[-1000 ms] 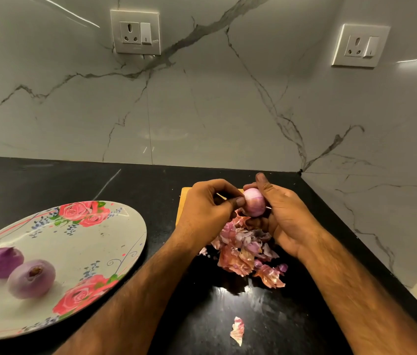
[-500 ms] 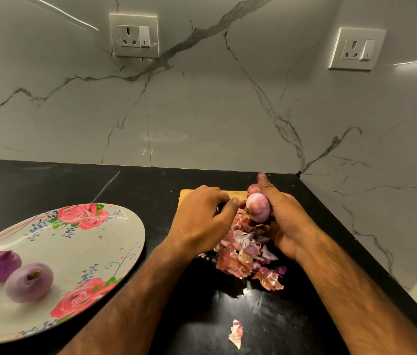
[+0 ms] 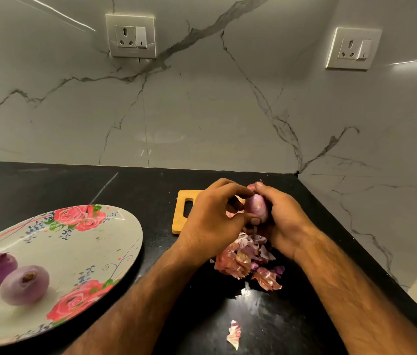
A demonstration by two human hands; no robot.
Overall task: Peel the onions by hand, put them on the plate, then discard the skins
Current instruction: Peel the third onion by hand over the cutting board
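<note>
Just right of centre, the right hand [image 3: 284, 221] curls round the onion [image 3: 256, 210], while the left hand [image 3: 210, 221] pinches at its upper end, probably lifting a last strip of skin. Best to hold the bulb firm and draw the strip down its length, over the skins [image 3: 243, 260] heaped just below, so bits drop there and not astray like the scrap [image 3: 233, 334] at the bottom edge. Two peeled onions [image 3: 24, 284] lie on the plate [image 3: 94, 242], lower left.

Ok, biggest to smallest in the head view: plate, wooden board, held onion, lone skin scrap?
1. plate
2. wooden board, partly behind the left hand
3. held onion and lone skin scrap look about alike; the scrap lies nearer the camera, so no ranking.
</note>
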